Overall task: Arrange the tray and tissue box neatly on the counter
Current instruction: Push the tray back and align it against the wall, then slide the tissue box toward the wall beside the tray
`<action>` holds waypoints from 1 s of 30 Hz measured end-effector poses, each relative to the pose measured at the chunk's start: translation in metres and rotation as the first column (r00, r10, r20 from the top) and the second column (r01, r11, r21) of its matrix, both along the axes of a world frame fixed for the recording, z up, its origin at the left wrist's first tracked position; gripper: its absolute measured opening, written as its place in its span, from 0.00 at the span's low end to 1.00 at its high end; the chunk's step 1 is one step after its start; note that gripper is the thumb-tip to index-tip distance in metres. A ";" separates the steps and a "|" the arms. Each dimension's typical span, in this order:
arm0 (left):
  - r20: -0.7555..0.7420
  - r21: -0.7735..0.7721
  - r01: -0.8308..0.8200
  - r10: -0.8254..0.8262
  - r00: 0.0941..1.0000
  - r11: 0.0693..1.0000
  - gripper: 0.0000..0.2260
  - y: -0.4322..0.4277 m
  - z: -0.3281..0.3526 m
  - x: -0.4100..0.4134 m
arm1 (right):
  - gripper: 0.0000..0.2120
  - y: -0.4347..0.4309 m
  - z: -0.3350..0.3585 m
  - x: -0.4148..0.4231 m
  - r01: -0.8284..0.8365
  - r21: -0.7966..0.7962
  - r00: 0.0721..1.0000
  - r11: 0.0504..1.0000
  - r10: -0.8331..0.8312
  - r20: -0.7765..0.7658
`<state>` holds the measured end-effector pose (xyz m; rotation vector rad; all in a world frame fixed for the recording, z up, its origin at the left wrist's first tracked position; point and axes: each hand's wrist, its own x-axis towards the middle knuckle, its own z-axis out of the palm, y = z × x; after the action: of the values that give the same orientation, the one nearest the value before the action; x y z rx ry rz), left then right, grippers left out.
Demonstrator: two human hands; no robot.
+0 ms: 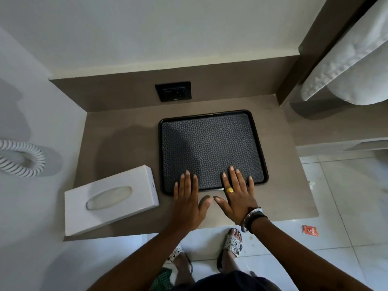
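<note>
Both flat, spread hands, left hand (187,203) and right hand (238,197), seemingly hide the tray's (212,143) near rim.

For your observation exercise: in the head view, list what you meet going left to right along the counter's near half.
Tissue box → left hand → right hand; both hands lie flat, fingers over the black tray's near rim.

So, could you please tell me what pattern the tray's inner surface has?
A small repeating geometric lattice, grey on black, on the tray; head view.
</note>
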<state>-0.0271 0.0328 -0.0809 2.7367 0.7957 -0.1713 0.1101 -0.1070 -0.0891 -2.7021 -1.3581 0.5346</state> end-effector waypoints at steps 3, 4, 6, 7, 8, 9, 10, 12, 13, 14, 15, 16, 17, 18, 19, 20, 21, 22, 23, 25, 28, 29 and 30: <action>-0.005 0.011 0.000 0.000 1.000 1.000 0.38 0.013 0.000 0.010 | 0.38 0.013 0.001 0.011 0.004 -0.008 1.000 1.000 -0.004 0.016; 0.001 0.010 -0.003 0.003 1.000 1.000 0.38 0.019 -0.001 0.015 | 0.38 0.018 0.001 0.016 0.004 -0.005 1.000 1.000 -0.004 0.014; 0.013 0.014 -0.012 0.011 1.000 1.000 0.38 0.030 -0.002 0.024 | 0.38 0.030 0.002 0.027 0.001 -0.005 1.000 1.000 -0.001 0.009; 0.013 0.018 -0.015 0.015 1.000 1.000 0.38 0.036 -0.003 0.029 | 0.38 0.037 0.002 0.032 -0.002 -0.006 1.000 1.000 0.002 0.008; 0.009 0.021 -0.017 0.017 1.000 1.000 0.38 0.042 -0.004 0.033 | 0.38 0.043 0.001 0.037 -0.005 -0.008 1.000 1.000 0.005 0.009; 0.005 0.022 -0.018 0.018 1.000 1.000 0.37 0.047 -0.005 0.037 | 0.38 0.049 0.001 0.042 -0.008 -0.009 1.000 1.000 0.009 0.010; 0.000 0.019 -0.020 0.020 1.000 1.000 0.37 0.052 -0.005 0.041 | 0.37 0.053 0.001 0.046 -0.012 -0.010 1.000 1.000 0.012 0.012; -0.010 0.010 -0.025 0.026 1.000 1.000 0.37 0.059 -0.005 0.046 | 0.37 0.059 0.001 0.052 -0.023 -0.011 0.999 1.000 0.023 0.022; -0.012 0.007 -0.026 0.026 1.000 1.000 0.37 0.061 -0.006 0.048 | 0.37 0.061 0.001 0.053 -0.028 -0.008 0.999 1.000 0.028 0.029; -0.010 0.007 -0.024 0.024 1.000 1.000 0.37 0.062 -0.006 0.049 | 0.36 0.062 0.001 0.053 -0.030 -0.004 0.999 1.000 0.030 0.034; -0.008 0.007 -0.020 0.020 1.000 1.000 0.37 0.063 -0.007 0.049 | 0.36 0.062 0.001 0.053 -0.030 -0.002 0.999 1.000 0.030 0.034; -0.004 0.004 -0.015 0.015 1.000 1.000 0.37 0.063 -0.007 0.049 | 0.36 0.062 0.001 0.052 -0.028 -0.001 0.999 1.000 0.028 0.030; 0.002 -0.001 -0.009 0.009 1.000 1.000 0.37 0.063 -0.007 0.048 | 0.36 0.061 0.001 0.052 -0.027 0.000 0.999 1.000 0.027 0.027; 0.007 -0.010 -0.001 0.001 1.000 1.000 0.37 0.064 -0.006 0.047 | 0.37 0.061 0.001 0.052 -0.029 0.000 0.999 1.000 0.029 0.026; 0.009 -0.024 0.004 -0.004 1.000 1.000 0.37 0.064 -0.005 0.046 | 0.37 0.061 0.003 0.052 -0.032 0.000 0.999 0.999 0.032 0.030; 0.014 -0.044 0.009 -0.008 1.000 0.999 0.38 0.065 -0.001 0.046 | 0.37 0.062 0.006 0.051 -0.033 0.009 0.999 0.999 0.032 0.035; 0.033 -0.068 0.012 -0.010 0.999 0.998 0.38 0.064 0.004 0.046 | 0.38 0.062 0.009 0.050 -0.027 0.041 0.999 0.999 0.025 0.042; 0.069 -0.090 0.012 -0.006 0.998 0.996 0.38 0.063 0.010 0.047 | 0.38 0.062 0.013 0.048 -0.018 0.092 0.999 0.996 0.014 0.047; 0.118 -0.112 0.010 0.003 0.993 0.994 0.38 0.062 0.018 0.048 | 0.37 0.063 0.018 0.044 -0.013 0.149 0.999 0.989 0.005 0.048; 0.232 -0.142 0.005 0.029 0.972 0.990 0.37 0.062 0.036 0.045 | 0.36 0.062 0.024 0.033 -0.037 0.237 0.999 0.971 0.027 0.043; 0.347 -0.150 0.026 0.028 0.937 0.988 0.40 0.081 0.060 0.021 | 0.35 0.062 0.023 0.001 -0.198 0.255 0.980 0.947 0.196 0.032; 0.330 -0.147 0.050 0.001 0.944 0.988 0.44 0.094 0.065 0.008 | 0.35 0.064 0.019 -0.012 -0.264 0.241 0.963 0.934 0.267 0.019; 0.279 -0.136 0.072 -0.031 0.960 0.988 0.49 0.109 0.069 -0.007 | 0.36 0.065 0.014 -0.025 -0.322 0.220 0.944 0.921 0.329 0.003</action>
<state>-0.0344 0.1414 -0.0123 2.5681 0.6091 0.1354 0.0854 -0.0416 -0.0747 -2.2974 -1.7566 0.4194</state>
